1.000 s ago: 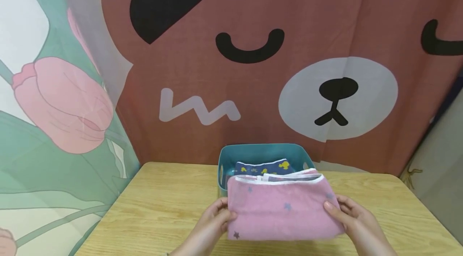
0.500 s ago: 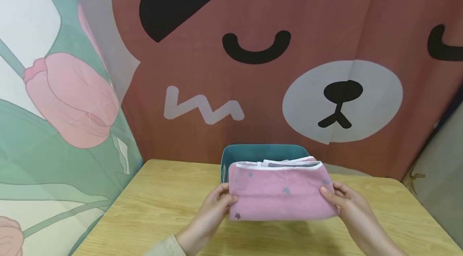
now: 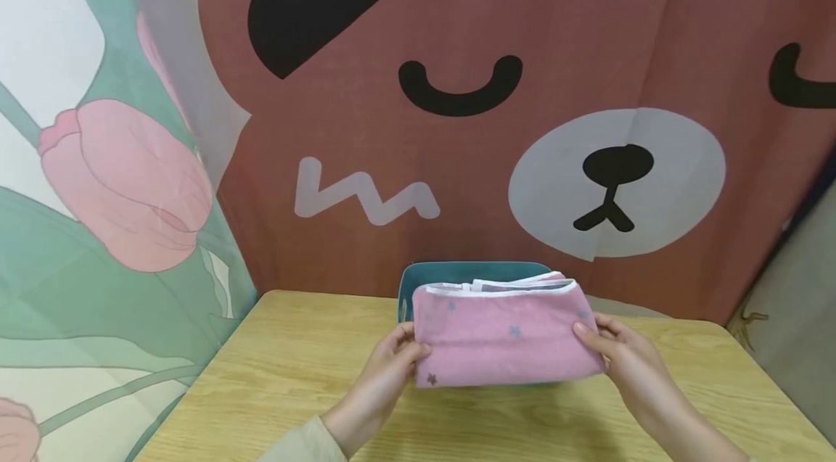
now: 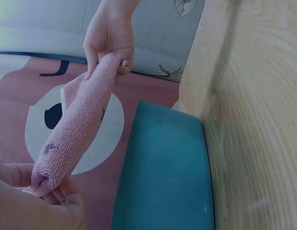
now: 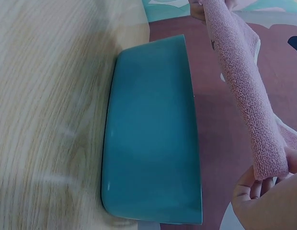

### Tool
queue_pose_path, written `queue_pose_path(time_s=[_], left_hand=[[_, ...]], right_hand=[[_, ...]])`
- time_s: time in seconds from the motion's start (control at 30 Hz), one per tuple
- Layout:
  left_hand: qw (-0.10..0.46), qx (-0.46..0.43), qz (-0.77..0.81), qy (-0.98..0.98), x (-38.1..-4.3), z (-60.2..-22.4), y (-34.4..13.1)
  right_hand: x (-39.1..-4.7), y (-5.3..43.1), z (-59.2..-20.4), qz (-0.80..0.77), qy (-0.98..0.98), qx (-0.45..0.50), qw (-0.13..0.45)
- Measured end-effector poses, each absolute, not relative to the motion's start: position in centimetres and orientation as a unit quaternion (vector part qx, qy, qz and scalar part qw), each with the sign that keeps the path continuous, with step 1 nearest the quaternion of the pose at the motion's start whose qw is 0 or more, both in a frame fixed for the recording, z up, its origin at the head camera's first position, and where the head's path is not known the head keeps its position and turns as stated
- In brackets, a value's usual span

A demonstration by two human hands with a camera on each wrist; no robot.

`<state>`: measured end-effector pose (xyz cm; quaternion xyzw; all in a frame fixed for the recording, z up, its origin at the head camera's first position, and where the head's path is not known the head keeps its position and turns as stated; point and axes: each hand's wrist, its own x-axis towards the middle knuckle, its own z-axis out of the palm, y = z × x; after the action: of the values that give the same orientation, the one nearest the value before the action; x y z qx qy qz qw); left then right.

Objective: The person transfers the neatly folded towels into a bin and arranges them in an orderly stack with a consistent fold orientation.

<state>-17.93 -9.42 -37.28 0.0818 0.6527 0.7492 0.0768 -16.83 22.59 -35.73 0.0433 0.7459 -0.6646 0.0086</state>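
Observation:
A folded pink towel [image 3: 503,346] with small grey stars and white edging is held up between both hands. My left hand [image 3: 385,368] pinches its left end, thumb in front and fingers behind. At the right end my right hand [image 3: 623,357] grips it the same way. Behind and below the towel stands a teal plastic bin [image 3: 470,272], mostly hidden by it in the head view. Both wrist views show the towel above the level of the bin, whose side wall [image 4: 163,163] faces me; the bin's contents are hidden.
The bin sits on a light wood-grain table [image 3: 294,353], close to its back edge. Right behind the table hangs a brown curtain [image 3: 353,259] with a bear face. A flower-print cloth [image 3: 117,186] hangs at the left.
Both hands have carried the pink towel forward and up, so it now overlaps the bin in the head view. The dark blue cloth with yellow ducks inside the bin has become hidden.

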Motion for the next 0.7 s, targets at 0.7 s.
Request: queue_pose_path(time_s=[0.7], left_hand=[[0.065,0.077,0.742,0.663,-20.0,-36.7,-9.0]], right_hand=[[-18.7,22.5,-35.3,-0.654,0.755,0.041,0.012]])
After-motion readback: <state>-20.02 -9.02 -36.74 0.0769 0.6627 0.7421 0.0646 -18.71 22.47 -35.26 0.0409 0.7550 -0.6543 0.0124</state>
